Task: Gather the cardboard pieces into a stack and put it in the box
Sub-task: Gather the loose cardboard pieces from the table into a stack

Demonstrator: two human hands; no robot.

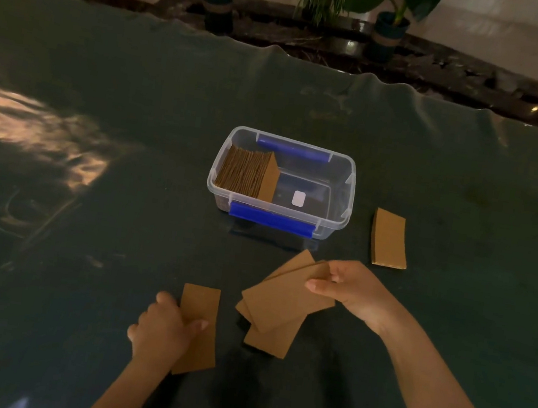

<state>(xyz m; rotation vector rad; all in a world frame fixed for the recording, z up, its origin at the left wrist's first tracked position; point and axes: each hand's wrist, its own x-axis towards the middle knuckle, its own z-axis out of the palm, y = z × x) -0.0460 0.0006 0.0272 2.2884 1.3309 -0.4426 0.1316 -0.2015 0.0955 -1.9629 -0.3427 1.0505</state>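
Now your left hand (164,331) grips one cardboard piece (198,328) by its left edge, thumb on top, near the front of the table (84,229). Your right hand (348,293) pinches the right end of the top piece in a loose fan of pieces (281,304), thumb and fingers closed on it; the fan's lower pieces splay out toward you and lie just right of the piece in your left hand, not touching it. One more lone piece (390,239) lies flat on the cloth to the right of the box (341,193), well apart from both hands. Farther off, the clear box with blue latches sits open at the middle of the table. A stack (246,173) of cardboard stands on edge in its left half, leaning against the left wall; the right half shows only a small white label (298,198).
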